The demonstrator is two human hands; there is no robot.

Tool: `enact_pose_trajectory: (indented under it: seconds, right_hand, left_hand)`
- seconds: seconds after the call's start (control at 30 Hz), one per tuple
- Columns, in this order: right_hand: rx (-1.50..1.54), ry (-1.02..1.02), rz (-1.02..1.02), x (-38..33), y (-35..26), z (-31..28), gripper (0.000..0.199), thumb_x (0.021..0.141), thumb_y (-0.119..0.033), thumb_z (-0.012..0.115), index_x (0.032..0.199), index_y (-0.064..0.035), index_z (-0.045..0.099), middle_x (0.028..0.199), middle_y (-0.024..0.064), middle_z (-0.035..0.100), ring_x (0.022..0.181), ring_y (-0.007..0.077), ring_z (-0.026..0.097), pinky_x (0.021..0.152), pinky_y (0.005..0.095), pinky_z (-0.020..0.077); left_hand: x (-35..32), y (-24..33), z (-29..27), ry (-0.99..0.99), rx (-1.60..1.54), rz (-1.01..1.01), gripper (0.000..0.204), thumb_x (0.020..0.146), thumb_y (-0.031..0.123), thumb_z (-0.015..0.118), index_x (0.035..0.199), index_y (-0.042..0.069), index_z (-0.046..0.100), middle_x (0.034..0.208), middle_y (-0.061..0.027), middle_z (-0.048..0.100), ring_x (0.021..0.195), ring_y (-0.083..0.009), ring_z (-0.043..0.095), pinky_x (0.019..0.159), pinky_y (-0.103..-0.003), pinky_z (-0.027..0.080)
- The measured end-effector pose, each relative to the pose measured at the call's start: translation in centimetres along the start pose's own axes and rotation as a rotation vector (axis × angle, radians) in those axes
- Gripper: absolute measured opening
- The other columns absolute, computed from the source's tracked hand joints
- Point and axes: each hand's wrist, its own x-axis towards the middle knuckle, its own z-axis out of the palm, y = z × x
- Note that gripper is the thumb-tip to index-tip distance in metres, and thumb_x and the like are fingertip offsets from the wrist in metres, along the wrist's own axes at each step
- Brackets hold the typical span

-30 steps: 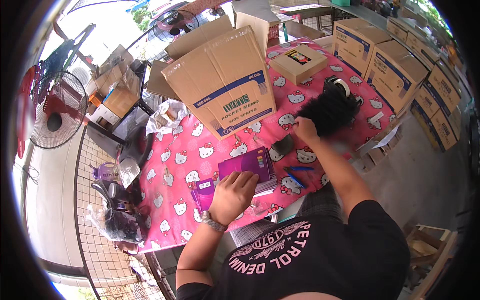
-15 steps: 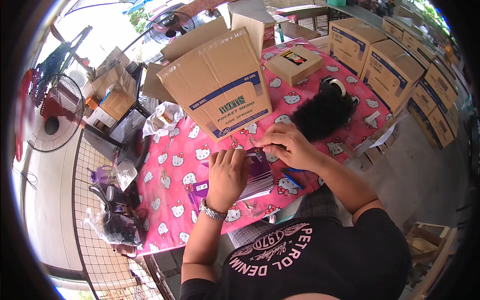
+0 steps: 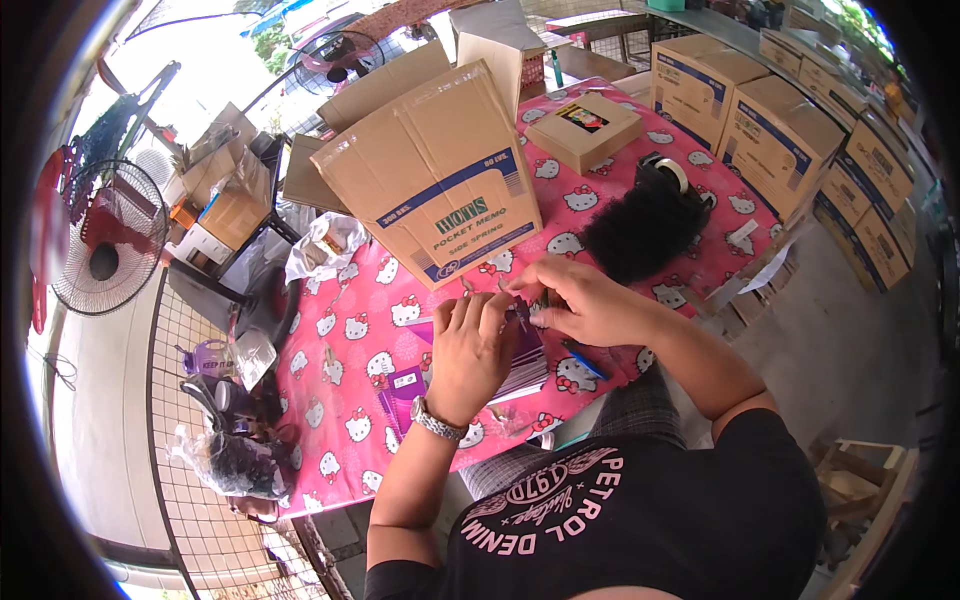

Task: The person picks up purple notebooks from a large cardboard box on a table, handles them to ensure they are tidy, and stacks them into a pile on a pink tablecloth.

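Note:
My left hand (image 3: 468, 352), with a metal watch at its wrist, is curled over the top of a stack of small purple notebooks (image 3: 522, 372). Its fingers press on the upper notebook's edge. Just right of it, the fingers of my right hand (image 3: 578, 298) are pinched together at the same edge. A small dark thing shows between them, too hidden to name. More purple notebooks (image 3: 404, 392) lie left of the stack, partly behind my left hand and wrist. To the right, close to the stack, lies a blue pen-like tool (image 3: 586, 360).
A tall open cardboard box (image 3: 435, 185) stands just beyond my hands. A black bristly bundle (image 3: 640, 235), a tape roll (image 3: 672, 174) and a flat brown box (image 3: 586, 132) sit farther right. Stacked cartons (image 3: 780, 145) line the right; a fan (image 3: 108, 240) stands left.
My left hand has shifted slightly right and down over the stack, uncovering more of the notebooks at left. My right hand has lowered slightly, its fingers drawn in closer to the notebook's edge.

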Motion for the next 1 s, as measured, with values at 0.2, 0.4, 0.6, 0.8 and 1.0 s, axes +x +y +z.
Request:
enact_pose_trajectory:
  seconds: [0.2,0.4,0.6,0.8,1.0]
  right_hand:
    - [-0.05,-0.098,0.091,0.1,-2.2,0.5,0.036,0.099,-0.019,0.061,0.128,-0.0018,0.05,0.086,0.0108,0.062,0.084,0.0225,0.069,0.071,0.0368,0.056]
    - [0.082,0.122,0.575,0.7,17.9,5.6,0.048,0.096,-0.04,0.056,0.125,-0.001,0.051,0.109,0.0253,0.061,0.098,0.035,0.062,0.085,0.0453,0.0516]
    - [-0.501,-0.106,0.543,-0.9,19.4,8.0,0.057,0.086,-0.037,0.068,0.131,-0.0035,0.055,0.135,0.0223,0.054,0.132,0.0315,0.046,0.109,0.0453,0.0378]
    - [0.748,-0.47,0.183,5.7,6.8,-2.1,0.056,0.085,-0.023,0.068,0.136,-0.0049,0.055,0.128,0.0073,0.06,0.119,0.0168,0.053,0.103,0.0327,0.0408]
    - [0.63,-0.607,0.167,7.1,5.8,-3.0,0.049,0.084,-0.017,0.068,0.132,-0.0054,0.06,0.132,0.0074,0.06,0.125,0.0199,0.053,0.105,0.0353,0.0415]
  left_hand:
    - [-0.5,-0.5,-1.1,-0.137,-0.047,-0.019,0.03,0.085,0.013,0.067,0.112,0.007,0.056,0.094,-0.01,0.065,0.091,-0.0291,0.062,0.09,-0.043,0.042]
    - [-0.1,-0.7,-0.7,-0.147,-0.19,-0.042,0.016,0.089,0.009,0.064,0.104,0.005,0.06,0.093,-0.0096,0.066,0.093,-0.0312,0.062,0.095,-0.045,0.041]
    - [-1.7,-0.9,-0.8,-0.065,0.136,-0.188,0.021,0.092,0.019,0.065,0.108,0.006,0.061,0.113,-0.009,0.064,0.122,-0.0338,0.052,0.113,-0.053,0.028]
    - [-2.2,-2.4,-1.0,-0.115,-0.013,-0.29,0.032,0.08,0.024,0.078,0.102,0.005,0.062,0.098,-0.0105,0.062,0.099,-0.0326,0.054,0.087,-0.045,0.041]
    - [-1.5,-2.1,-1.3,-0.051,-0.074,-0.296,0.029,0.077,0.017,0.079,0.096,0.003,0.063,0.093,-0.0112,0.063,0.094,-0.0325,0.056,0.083,-0.044,0.043]
